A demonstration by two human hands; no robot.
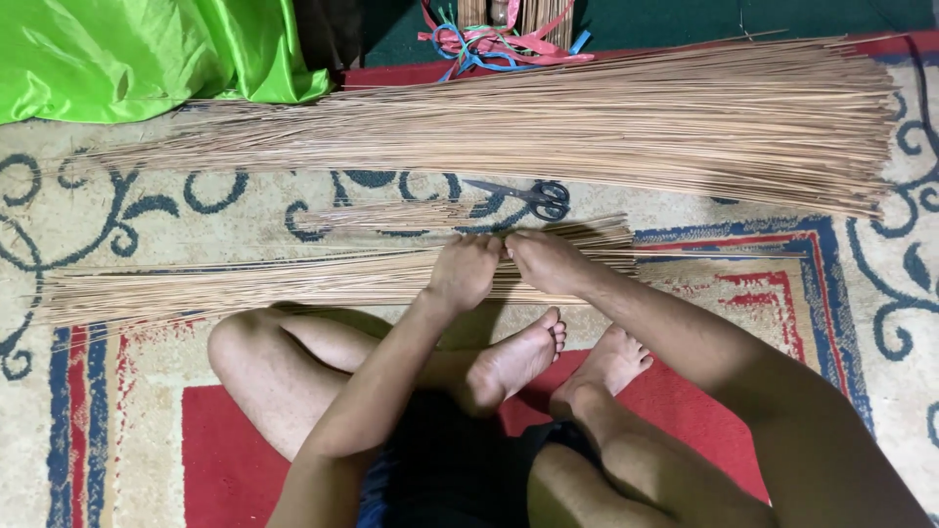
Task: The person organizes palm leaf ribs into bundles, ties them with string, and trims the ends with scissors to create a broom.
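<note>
My left hand (464,272) and my right hand (548,260) rest side by side, fingers curled down onto a small bundle of thin tan sticks (245,284) lying across the rug in front of my crossed legs. Both hands grip this bundle near its right end. A much larger pile of the same long sticks (548,122) lies farther away, fanning out to the left. A few loose sticks (381,213) lie between the two.
Black-handled scissors (533,196) lie on the patterned rug (147,210) just beyond my hands. Bright green cloth (137,54) sits at the far left. Pink and blue plastic strings (499,44) are tangled at the far edge. My bare feet (558,357) are tucked near me.
</note>
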